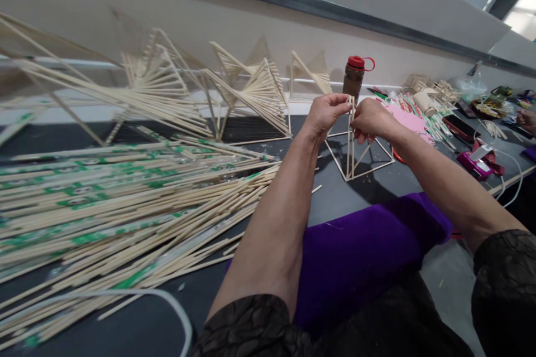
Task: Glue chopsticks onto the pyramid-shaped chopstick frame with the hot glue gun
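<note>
A small frame of thin wooden sticks (371,173) stands on the dark table, with a four-sided base and sticks rising from its near corner. My left hand (329,113) pinches the top of the upright sticks between thumb and fingers. Close beside it on the right, my right hand (371,120) is closed on the same sticks a little lower, its fingertips partly hidden. Long loose sticks (167,201), some in green and white wrappers, lie in a wide pile left of my arms.
Twisted stick models (251,89) line the wall behind. A brown bottle (354,78) with a red lid stands beyond my hands. Pink sheets (408,121), a phone (460,127) and a purple device (475,164) lie right. Purple cloth (364,256) hangs at the near edge. Another person's hand (526,121) shows far right.
</note>
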`<state>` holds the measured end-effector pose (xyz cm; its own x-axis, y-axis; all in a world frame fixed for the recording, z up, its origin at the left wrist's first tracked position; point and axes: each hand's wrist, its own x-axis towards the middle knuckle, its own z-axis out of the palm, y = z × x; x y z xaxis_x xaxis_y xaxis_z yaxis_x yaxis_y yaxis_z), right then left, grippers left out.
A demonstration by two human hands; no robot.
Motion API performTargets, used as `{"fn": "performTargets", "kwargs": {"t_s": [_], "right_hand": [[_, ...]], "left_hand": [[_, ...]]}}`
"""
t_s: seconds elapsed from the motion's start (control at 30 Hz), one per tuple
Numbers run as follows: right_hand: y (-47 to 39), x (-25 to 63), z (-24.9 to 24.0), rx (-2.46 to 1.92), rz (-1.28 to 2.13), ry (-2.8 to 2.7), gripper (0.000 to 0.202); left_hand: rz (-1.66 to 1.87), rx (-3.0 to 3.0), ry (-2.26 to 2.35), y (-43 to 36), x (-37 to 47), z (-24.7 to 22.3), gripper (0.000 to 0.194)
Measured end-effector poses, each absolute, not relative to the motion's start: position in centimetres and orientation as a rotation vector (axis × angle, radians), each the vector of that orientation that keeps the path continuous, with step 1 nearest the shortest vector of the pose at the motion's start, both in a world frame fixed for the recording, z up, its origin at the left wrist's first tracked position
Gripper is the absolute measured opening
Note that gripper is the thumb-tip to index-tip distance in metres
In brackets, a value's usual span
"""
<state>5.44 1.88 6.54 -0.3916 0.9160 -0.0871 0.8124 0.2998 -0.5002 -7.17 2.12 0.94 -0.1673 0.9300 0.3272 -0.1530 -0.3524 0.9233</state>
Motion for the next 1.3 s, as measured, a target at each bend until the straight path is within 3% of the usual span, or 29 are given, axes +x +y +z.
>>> {"fn": "performTargets", "kwargs": {"t_s": [0.43, 0.63, 0.8, 0.97, 1.13, 1.3], "right_hand": [[1.3, 5.4, 6.7, -1.564, 0.617, -2.408, 0.014], [2.0, 5.6, 5.9, -1.537, 0.597, -2.441, 0.014], [1.7, 6.1, 6.4, -1.478, 0.352, -2.457, 0.016], [0.7, 7.4, 8.8, -1.418, 0.1, -2.34, 0.017], [2.0, 8.0, 9.7, -1.357, 0.053, -2.249, 0.024], [3.7, 7.3, 9.0, -1.373, 0.029, -2.311, 0.025]], "left_hand": [[1.642, 1.27, 0.984, 2.0, -7.1, 0.9, 0.017], [1.655, 1.24, 1.014, 2.5, -7.1, 0.7, 0.026], [1.675, 1.216, 1.05, 2.7, -7.3, 0.6, 0.031], [1.655, 1.223, 1.028, 2.0, -7.2, 1.0, 0.024], [1.628, 1.214, 1.031, 1.5, -7.2, 1.3, 0.018], [1.613, 1.218, 1.038, 1.7, -7.4, 1.0, 0.029]]}}
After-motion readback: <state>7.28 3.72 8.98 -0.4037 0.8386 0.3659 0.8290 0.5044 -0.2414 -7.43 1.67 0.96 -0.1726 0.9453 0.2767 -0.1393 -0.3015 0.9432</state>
